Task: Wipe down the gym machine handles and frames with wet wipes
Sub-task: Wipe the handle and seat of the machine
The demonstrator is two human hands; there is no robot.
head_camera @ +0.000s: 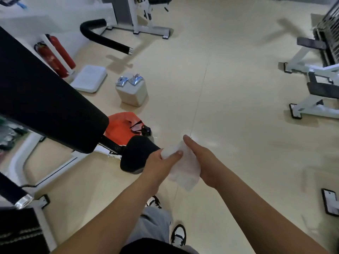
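Two red fire extinguishers [55,55] stand against the white wall at ten o'clock. Just beside them, toward the centre, a flat white pad [89,78] lies on the beige floor [229,107]. A little further in, at eleven o'clock, stands a white plastic jerrycan [133,92] with two torn silver foil packets [129,80] lying on top of it. Near the centre, slightly toward nine o'clock, an orange bag [122,126] lies on the floor with a dark strap [142,128] across it. At six o'clock, grey trousers [152,224] and black-and-white shoes [178,235] show. A dark phone [331,201] lies at four o'clock.
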